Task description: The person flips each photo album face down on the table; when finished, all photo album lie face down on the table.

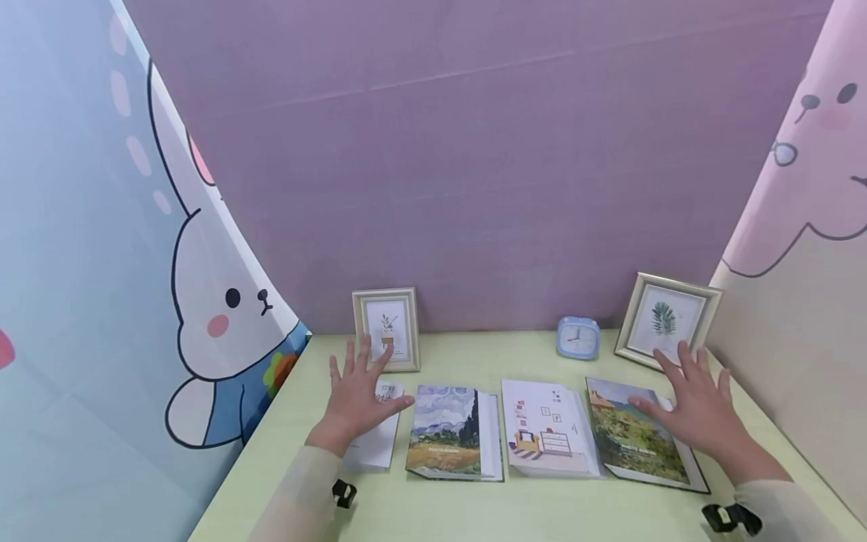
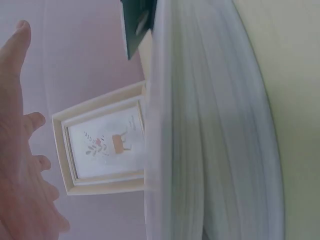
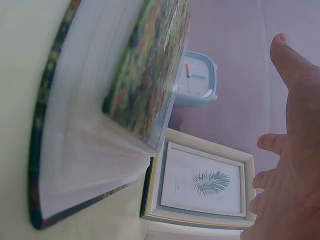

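Note:
My left hand [image 1: 355, 403], fingers spread and palm down, hovers over a white photo album [image 1: 369, 449] at the left of the row. Spread likewise, my right hand [image 1: 698, 403] is above a photo album with a green landscape cover [image 1: 633, 444]. Neither hand holds anything. Between them lie a photo album with a painted field and cypress [image 1: 443, 433] and a white album with a furniture drawing [image 1: 545, 433]. In the left wrist view, thick page edges [image 2: 220, 125] fill the middle; the right wrist view shows the landscape album's fanned pages [image 3: 95, 130].
A picture frame with a potted plant [image 1: 387, 329] stands at the back left. At the back right are a blue clock [image 1: 578, 338] and a tilted frame with a green leaf [image 1: 667, 320]. A purple cloth wall [image 1: 474, 188] rises behind the pale table [image 1: 467, 516].

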The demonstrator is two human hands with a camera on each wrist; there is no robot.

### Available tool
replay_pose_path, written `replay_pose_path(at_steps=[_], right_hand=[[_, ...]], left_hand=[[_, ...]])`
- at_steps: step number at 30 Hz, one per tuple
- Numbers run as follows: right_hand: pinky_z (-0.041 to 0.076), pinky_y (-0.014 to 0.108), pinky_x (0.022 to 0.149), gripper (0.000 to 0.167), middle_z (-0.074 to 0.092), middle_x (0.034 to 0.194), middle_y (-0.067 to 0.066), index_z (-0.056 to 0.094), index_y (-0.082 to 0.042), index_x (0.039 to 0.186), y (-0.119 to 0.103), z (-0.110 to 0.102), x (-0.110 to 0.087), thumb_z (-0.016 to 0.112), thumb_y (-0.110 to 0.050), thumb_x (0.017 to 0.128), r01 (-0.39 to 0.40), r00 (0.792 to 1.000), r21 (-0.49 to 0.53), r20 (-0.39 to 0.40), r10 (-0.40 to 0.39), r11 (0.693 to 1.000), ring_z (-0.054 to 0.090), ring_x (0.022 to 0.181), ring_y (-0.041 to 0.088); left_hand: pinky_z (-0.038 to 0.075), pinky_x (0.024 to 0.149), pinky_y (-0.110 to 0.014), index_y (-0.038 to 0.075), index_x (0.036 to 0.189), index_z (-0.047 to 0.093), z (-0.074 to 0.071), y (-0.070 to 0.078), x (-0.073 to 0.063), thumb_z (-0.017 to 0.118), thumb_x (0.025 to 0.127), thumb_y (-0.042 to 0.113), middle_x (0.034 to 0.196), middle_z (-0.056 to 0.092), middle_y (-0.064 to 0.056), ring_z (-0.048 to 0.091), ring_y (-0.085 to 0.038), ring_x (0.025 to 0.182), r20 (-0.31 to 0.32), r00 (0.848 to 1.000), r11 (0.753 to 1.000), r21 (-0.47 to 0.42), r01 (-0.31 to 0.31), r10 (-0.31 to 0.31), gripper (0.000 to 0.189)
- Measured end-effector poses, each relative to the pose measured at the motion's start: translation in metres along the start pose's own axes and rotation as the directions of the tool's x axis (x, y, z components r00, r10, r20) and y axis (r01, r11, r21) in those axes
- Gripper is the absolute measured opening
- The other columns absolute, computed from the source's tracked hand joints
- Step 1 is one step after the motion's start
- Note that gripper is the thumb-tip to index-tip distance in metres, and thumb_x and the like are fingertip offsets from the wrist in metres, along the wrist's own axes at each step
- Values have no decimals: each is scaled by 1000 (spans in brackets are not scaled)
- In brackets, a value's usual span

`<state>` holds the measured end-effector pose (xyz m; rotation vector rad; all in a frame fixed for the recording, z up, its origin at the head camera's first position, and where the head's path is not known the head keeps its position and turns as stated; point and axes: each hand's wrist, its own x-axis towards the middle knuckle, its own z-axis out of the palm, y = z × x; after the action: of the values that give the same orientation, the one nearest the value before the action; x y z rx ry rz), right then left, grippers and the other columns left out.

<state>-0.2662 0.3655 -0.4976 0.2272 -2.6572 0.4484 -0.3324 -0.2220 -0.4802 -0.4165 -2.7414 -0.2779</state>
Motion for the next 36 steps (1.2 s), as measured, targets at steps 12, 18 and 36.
replay_pose_path(at_steps=[12,18,36], right_hand=[[-28,67,112,100,-11,171,27,24,-5,165,-7,-1,-13,74,-53,94,7,1000,60,-7,-7,998,-25,153,42],[-27,68,112,98,-9,170,28,24,-4,165,-7,1,-22,75,-48,94,8,1000,106,-8,-8,994,-22,154,45],[-2,90,104,92,-5,173,25,25,-4,164,-12,-5,-46,76,-39,96,-69,997,240,-2,71,968,-10,154,54]], left_hand=[[-7,120,-75,33,167,25,2,25,-7,55,83,89,176,-6,-4,-11,-39,158,-13,1000,996,-90,-18,17,105],[-3,121,-74,29,166,30,10,45,-11,61,85,84,176,3,-7,-1,-43,159,-41,999,984,-176,-38,32,103],[16,120,-73,29,166,31,24,98,-18,62,89,77,175,14,-8,13,-40,158,-51,998,921,-387,-45,28,95]])
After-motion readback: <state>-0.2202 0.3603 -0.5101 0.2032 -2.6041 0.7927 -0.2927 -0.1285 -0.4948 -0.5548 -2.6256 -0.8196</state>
